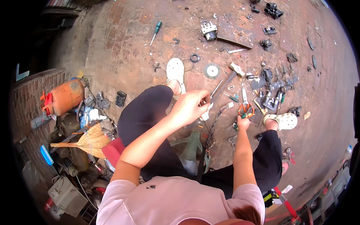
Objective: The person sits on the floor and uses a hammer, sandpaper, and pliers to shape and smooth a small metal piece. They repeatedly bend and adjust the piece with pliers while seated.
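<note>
My left hand (193, 108) is closed around a small white piece (205, 111) above the middle of the floor, its fingers partly hiding it. My right hand (243, 122) is closed on a green-handled tool (236, 126), apparently pliers, just below orange-handled scissors (246, 108). A braided wire bundle (211, 133) runs between my hands. Beyond them lie a hammer (236, 69), a green screwdriver (232, 97) and several black mechanical parts (267, 99).
An orange gas cylinder (65, 97), straw broom (92, 142) and clutter stand by a brick wall at left. A cutting disc (212, 71), black ring (194, 57), white device (208, 29) and loose parts lie ahead. My feet in white clogs (175, 71) flank the work area.
</note>
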Available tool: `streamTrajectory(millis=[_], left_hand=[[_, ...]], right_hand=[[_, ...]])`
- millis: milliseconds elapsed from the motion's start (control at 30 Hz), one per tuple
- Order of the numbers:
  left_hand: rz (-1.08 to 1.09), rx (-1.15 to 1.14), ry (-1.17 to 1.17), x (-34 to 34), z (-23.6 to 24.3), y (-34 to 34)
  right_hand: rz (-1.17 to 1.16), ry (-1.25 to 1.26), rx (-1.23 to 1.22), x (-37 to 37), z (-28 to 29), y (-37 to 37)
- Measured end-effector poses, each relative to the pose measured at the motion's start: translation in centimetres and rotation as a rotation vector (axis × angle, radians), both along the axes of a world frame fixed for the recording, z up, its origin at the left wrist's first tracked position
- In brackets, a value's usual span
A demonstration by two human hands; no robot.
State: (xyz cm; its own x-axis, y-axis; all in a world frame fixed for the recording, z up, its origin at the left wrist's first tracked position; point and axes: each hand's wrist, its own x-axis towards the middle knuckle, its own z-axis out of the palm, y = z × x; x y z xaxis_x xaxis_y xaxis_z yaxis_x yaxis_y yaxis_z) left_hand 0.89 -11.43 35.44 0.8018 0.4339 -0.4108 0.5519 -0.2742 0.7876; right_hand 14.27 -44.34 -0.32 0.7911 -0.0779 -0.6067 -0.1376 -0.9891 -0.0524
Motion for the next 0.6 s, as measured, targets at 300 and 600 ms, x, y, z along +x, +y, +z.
streamTrajectory(millis=[300, 600], left_hand=[[-0.050, -0.100, -0.229, 0.2, -0.8, -2.6], [0.385, -0.781, -0.424, -10.3, 4.9, -8.8]], right_hand=[[-1.029, 0.489, 1.130, -4.7, 12.5, 4.1], [-0.428, 0.688, 1.431, -16.0, 37.9, 4.3]])
